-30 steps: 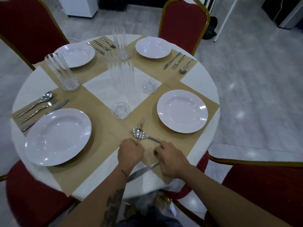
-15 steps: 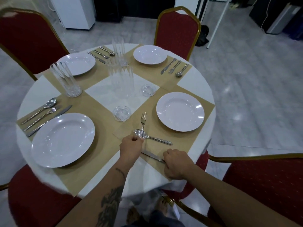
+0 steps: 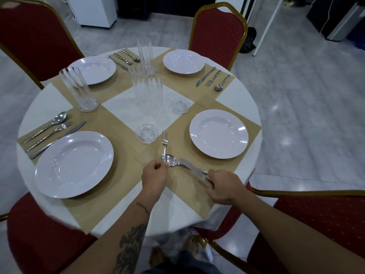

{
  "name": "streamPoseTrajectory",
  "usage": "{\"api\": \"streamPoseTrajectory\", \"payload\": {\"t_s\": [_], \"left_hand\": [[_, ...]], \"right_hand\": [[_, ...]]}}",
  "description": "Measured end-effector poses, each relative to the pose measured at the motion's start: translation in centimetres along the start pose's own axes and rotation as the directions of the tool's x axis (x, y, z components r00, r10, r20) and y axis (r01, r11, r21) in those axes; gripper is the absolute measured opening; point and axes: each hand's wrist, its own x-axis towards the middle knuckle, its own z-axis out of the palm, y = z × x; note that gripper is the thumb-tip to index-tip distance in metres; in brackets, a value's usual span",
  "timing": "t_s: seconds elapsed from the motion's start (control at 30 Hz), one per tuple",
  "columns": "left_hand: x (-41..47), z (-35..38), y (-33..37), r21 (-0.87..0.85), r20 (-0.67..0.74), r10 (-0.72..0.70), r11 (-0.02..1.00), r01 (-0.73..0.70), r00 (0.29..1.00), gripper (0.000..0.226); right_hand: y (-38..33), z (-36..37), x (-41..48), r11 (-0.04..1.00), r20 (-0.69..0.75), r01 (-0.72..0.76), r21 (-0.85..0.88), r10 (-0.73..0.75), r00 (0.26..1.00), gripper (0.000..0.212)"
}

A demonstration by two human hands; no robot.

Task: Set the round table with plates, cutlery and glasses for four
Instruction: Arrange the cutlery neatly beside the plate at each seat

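Note:
On the near tan placemat (image 3: 183, 186) my left hand (image 3: 155, 178) pinches the handle of a fork (image 3: 165, 142) whose tines point away from me. My right hand (image 3: 223, 187) grips the handle of a knife (image 3: 190, 166), its blade lying beside a spoon (image 3: 171, 160) whose bowl rests under the fork. A white plate (image 3: 218, 133) sits to the right of this cutlery. Three other white plates (image 3: 74, 164) (image 3: 92, 70) (image 3: 183, 61) each have cutlery beside them. Several tall clear glasses (image 3: 147, 93) stand around the table's middle.
The round white table (image 3: 45, 104) is ringed by red chairs with gold frames (image 3: 218, 34) (image 3: 33, 32) (image 3: 320, 218) (image 3: 39, 238). A ribbed glass (image 3: 79, 89) stands at the left setting. Grey tiled floor lies to the right.
My right hand has drawn the knife from the table's near edge up beside the spoon. My left hand has kept hold of the fork, which now points straight away.

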Motion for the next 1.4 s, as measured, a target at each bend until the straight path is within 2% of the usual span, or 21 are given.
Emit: {"api": "streamPoseTrajectory", "payload": {"t_s": [0.1, 0.17, 0.3, 0.43, 0.63, 0.77, 0.87, 1.03, 1.23, 1.4], "left_hand": [[0.3, 0.1, 0.2, -0.014, -0.020, -0.006, 1.000, 0.005, 1.000, 0.017], [0.4, 0.1, 0.1, -0.030, -0.009, -0.011, 0.999, 0.011, 1.000, 0.015], [0.7, -0.2, -0.7, -0.034, 0.001, -0.030, 0.999, 0.030, 1.000, 0.020], [0.7, -0.5, -1.4, -0.028, 0.005, -0.049, 0.998, 0.049, 0.999, 0.022], [0.4, -0.7, -1.6, -0.024, 0.033, -0.066, 0.997, 0.067, 0.997, 0.017], [0.4, -0.3, -1.8, -0.012, 0.156, -0.112, 0.993, 0.115, 0.981, 0.015], [0.0, 0.2, -2.4, 0.022, 0.209, -0.166, 0.986, 0.165, 0.964, 0.010], [-0.4, 0.7, -3.3, 0.049, 0.219, -0.189, 0.982, 0.183, 0.957, 0.007], [-1.9, 0.9, -3.5, 0.139, 0.274, -0.186, 0.978, 0.152, 0.944, 0.020], [-2.7, 0.6, -3.5, 0.143, 0.289, -0.150, 0.983, 0.112, 0.945, 0.021]], "right_hand": [[0.1, -1.0, 1.7, 1.000, -0.081, -0.023, 0.014, 0.024, 0.996, 0.017], [-0.6, -1.4, 3.1, 0.999, -0.125, -0.024, -0.042, 0.018, 0.992, 0.019], [-3.0, -1.3, 5.4, 0.983, -0.108, -0.028, -0.182, 0.008, 0.994, 0.026], [-4.4, -0.7, 6.2, 0.973, -0.109, -0.039, -0.227, 0.015, 0.994, 0.027], [-3.9, -0.3, 5.2, 0.994, -0.144, -0.032, -0.106, 0.016, 0.989, 0.029], [-4.2, -0.2, 4.0, 0.995, -0.202, -0.039, 0.091, 0.057, 0.978, 0.020], [-4.4, 0.5, 3.1, 0.974, -0.148, -0.084, 0.211, 0.116, 0.982, 0.018], [-4.2, 2.0, 2.5, 0.978, -0.114, -0.103, 0.179, 0.124, 0.986, 0.017], [-4.5, 2.2, 1.5, 0.970, -0.104, -0.173, 0.170, 0.192, 0.976, 0.027], [-4.6, 1.9, 0.2, 0.964, -0.060, -0.188, 0.186, 0.202, 0.977, 0.013]]}}
